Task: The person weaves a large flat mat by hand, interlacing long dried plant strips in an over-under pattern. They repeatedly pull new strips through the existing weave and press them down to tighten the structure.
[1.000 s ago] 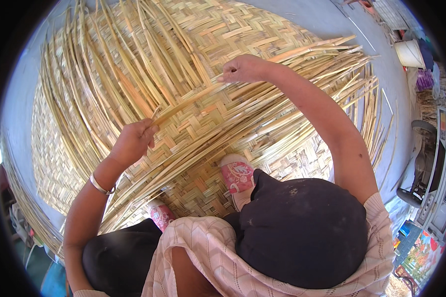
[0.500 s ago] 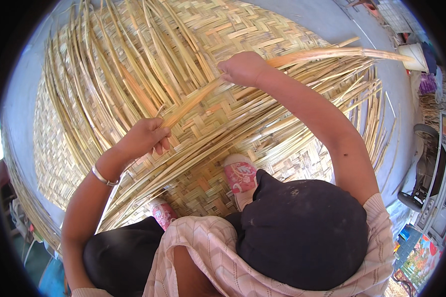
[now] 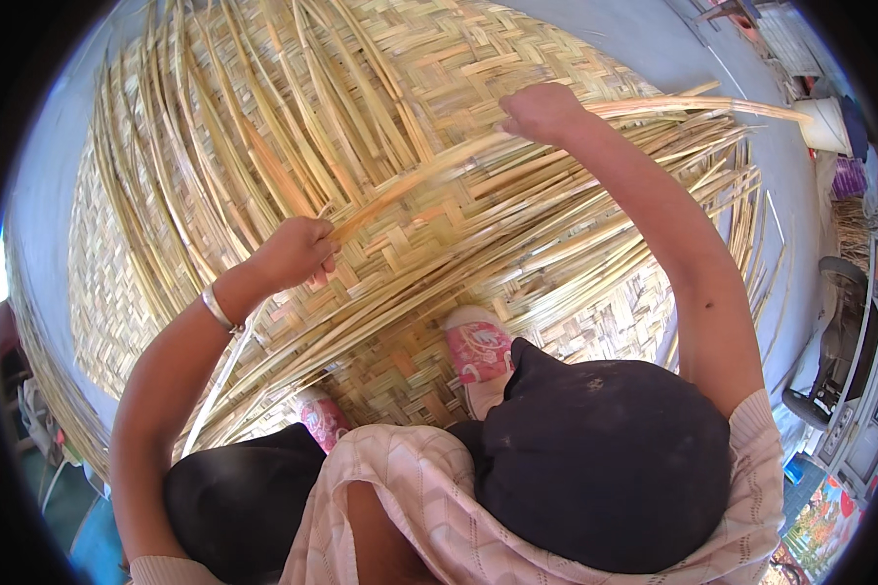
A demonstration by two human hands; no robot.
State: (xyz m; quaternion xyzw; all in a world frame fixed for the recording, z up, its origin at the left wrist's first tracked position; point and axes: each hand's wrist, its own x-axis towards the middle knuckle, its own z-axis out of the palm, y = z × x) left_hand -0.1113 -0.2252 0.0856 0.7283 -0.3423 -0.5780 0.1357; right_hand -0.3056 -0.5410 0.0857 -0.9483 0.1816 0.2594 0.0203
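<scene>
A long, flat, straw-coloured strip (image 3: 419, 178) stretches between my two hands and runs on past the right one toward the far right. My left hand (image 3: 298, 252), with a pale bangle at its wrist, is closed round the strip's near end. Farther along, my right hand (image 3: 543, 114) is closed on the same strip. Beneath it lies a woven mat (image 3: 488, 49) of flat strips. A loose row of split strips (image 3: 302, 107) lies across the mat at the upper left. A thick layer of more strips (image 3: 439, 278) runs slantwise between my hands and my feet.
My pink patterned shoes (image 3: 478, 346) rest on the mat close to the strips. A white bucket (image 3: 821, 125) stands at the far right, by the strip's far end. A vehicle with small wheels (image 3: 834, 341) is at the right edge. Grey floor (image 3: 619, 34) borders the mat.
My right hand has slid along the strip, away from my left hand toward the right. My left hand keeps its hold in nearly the same place.
</scene>
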